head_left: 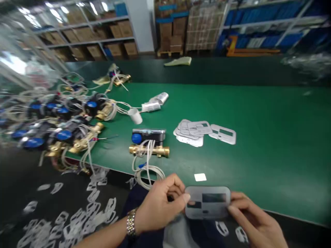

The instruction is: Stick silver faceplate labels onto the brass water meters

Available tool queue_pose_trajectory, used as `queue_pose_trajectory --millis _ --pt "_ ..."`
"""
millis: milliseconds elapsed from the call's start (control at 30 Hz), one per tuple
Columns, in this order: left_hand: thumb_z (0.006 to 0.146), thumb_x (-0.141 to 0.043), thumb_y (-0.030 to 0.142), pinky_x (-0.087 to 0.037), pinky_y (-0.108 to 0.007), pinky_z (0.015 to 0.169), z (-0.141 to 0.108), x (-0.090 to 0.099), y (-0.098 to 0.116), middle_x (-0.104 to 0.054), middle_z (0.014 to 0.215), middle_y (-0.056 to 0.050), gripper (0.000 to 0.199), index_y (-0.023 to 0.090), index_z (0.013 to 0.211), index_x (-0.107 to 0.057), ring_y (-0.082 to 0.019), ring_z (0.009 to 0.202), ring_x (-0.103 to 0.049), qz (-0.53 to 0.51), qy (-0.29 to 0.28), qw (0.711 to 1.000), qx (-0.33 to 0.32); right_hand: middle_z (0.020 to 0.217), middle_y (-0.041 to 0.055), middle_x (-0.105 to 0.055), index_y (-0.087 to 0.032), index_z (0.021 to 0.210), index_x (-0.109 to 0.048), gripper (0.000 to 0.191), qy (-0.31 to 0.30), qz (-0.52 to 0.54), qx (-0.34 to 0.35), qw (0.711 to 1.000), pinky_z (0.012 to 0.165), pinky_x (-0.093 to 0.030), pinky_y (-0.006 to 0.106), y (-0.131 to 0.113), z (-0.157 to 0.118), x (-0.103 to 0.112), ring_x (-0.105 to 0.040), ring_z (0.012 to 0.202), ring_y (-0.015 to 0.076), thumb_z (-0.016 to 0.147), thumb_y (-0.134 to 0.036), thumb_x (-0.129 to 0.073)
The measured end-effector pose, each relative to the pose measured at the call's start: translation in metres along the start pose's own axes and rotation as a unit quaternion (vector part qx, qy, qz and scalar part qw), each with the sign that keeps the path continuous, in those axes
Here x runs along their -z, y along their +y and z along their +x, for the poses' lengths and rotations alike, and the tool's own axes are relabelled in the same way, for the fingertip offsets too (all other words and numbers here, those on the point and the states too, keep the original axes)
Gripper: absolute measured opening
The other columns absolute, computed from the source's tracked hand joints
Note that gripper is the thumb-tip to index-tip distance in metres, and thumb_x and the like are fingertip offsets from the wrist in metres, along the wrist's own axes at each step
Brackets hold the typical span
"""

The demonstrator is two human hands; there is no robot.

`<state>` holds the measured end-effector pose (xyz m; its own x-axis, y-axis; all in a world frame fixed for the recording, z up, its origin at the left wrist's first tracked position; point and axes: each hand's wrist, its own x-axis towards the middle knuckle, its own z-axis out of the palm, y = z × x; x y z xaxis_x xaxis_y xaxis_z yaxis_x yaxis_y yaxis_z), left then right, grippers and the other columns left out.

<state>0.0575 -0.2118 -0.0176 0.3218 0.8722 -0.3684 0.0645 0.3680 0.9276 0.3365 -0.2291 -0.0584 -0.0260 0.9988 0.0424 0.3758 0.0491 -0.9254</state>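
Note:
A grey rounded panel sticker [207, 210] with rectangular cut-outs is held up in front of me, just over the table's near edge. My left hand [161, 203] pinches its left end between thumb and fingers. The opposite end is gripped by my right hand [254, 218]. Beyond my hands lies a small white paper piece [200, 177]. Farther back is a loose pile of similar panel stickers [190, 132], with one more sticker [222, 134] at its right. A brass meter [149, 150] with a blue cap and coiled white cable sits left of the pile.
Several more brass meters [64, 136] with tangled cables crowd the table's left side. White label rolls [135, 116] stand behind the single meter. Discarded backing pieces [85, 217] litter the floor at lower left. A dark raised ledge [207, 74] runs along the green table's back.

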Motion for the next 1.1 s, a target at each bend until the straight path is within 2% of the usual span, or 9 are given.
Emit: queue_pose_trajectory --millis 100,167,267,367,467,600,833,1100 --pt "0.104 -0.056 0.042 -0.048 -0.024 0.067 0.012 -0.004 0.000 -0.075 0.083 -0.001 0.024 0.020 0.094 -0.053 -0.012 0.071 -0.068 0.106 -0.054 0.993 0.007 0.082 0.0032 -0.069 -0.024 0.069 -0.065 0.030 0.023 -0.029 -0.053 0.998 0.068 -0.054 0.030 -0.003 -0.012 0.002 -0.068 0.078 0.0203 0.092 -0.042 -0.071" --pt "0.105 -0.054 0.041 -0.045 -0.026 0.067 0.022 -0.007 0.003 -0.070 0.077 0.002 0.026 0.020 0.090 -0.054 -0.012 0.069 -0.064 0.208 -0.055 0.976 -0.034 0.079 0.0011 -0.065 -0.024 0.070 -0.061 0.030 0.038 -0.063 -0.079 0.994 0.068 -0.050 0.031 -0.007 -0.013 0.002 -0.063 0.076 0.0191 0.094 -0.041 -0.070" --pt "0.106 -0.051 0.037 -0.042 -0.031 0.070 0.040 -0.008 0.008 -0.064 0.077 0.001 0.028 0.019 0.086 -0.058 -0.015 0.073 -0.058 0.358 -0.010 0.923 -0.137 0.086 0.0011 -0.066 -0.025 0.076 -0.059 0.026 0.063 -0.111 -0.071 0.989 0.076 -0.046 0.035 -0.011 -0.004 0.002 -0.061 0.086 0.0212 0.097 -0.037 -0.068" --pt "0.107 -0.050 0.033 -0.044 -0.038 0.086 0.061 -0.008 0.010 -0.069 0.095 -0.003 0.027 0.018 0.087 -0.060 -0.020 0.091 -0.058 0.437 0.031 0.871 -0.222 0.091 0.0026 -0.067 -0.025 0.077 -0.058 0.025 0.073 -0.185 0.002 0.980 0.088 -0.040 0.042 -0.009 0.020 0.002 -0.057 0.097 0.0243 0.101 -0.032 -0.063" --pt "0.106 -0.053 0.033 -0.043 -0.047 0.099 0.079 -0.010 0.005 -0.067 0.115 -0.009 0.027 0.018 0.085 -0.062 -0.026 0.108 -0.055 0.494 0.079 0.834 -0.231 0.090 0.0044 -0.065 -0.024 0.075 -0.056 0.028 0.056 -0.239 0.025 0.969 0.092 -0.036 0.046 -0.001 0.050 0.001 -0.055 0.098 0.0262 0.102 -0.032 -0.061" --pt "0.104 -0.056 0.035 -0.042 -0.054 0.101 0.093 -0.012 -0.006 -0.062 0.123 -0.013 0.027 0.017 0.084 -0.063 -0.031 0.113 -0.052 0.544 0.115 0.803 -0.216 0.096 0.0084 -0.061 -0.023 0.073 -0.058 0.029 0.032 -0.290 0.001 0.956 0.095 -0.036 0.050 0.013 0.075 0.001 -0.051 0.109 0.0312 0.099 -0.034 -0.064" --pt "0.103 -0.058 0.035 -0.043 -0.051 0.099 0.101 -0.011 -0.013 -0.058 0.125 -0.015 0.026 0.016 0.086 -0.064 -0.031 0.113 -0.050 0.554 0.108 0.800 -0.204 0.100 0.0105 -0.059 -0.023 0.076 -0.060 0.027 -0.009 -0.328 0.033 0.944 0.098 -0.035 0.055 0.018 0.081 0.007 -0.047 0.108 0.0332 0.099 -0.035 -0.065" --pt "0.102 -0.058 0.037 -0.042 -0.052 0.099 0.105 -0.010 -0.016 -0.054 0.126 -0.013 0.024 0.018 0.089 -0.065 -0.032 0.113 -0.047 0.556 0.108 0.801 -0.195 0.104 0.0107 -0.057 -0.023 0.075 -0.058 0.031 -0.013 -0.341 0.018 0.940 0.098 -0.036 0.056 0.018 0.077 0.006 -0.050 0.108 0.0329 0.100 -0.040 -0.064"
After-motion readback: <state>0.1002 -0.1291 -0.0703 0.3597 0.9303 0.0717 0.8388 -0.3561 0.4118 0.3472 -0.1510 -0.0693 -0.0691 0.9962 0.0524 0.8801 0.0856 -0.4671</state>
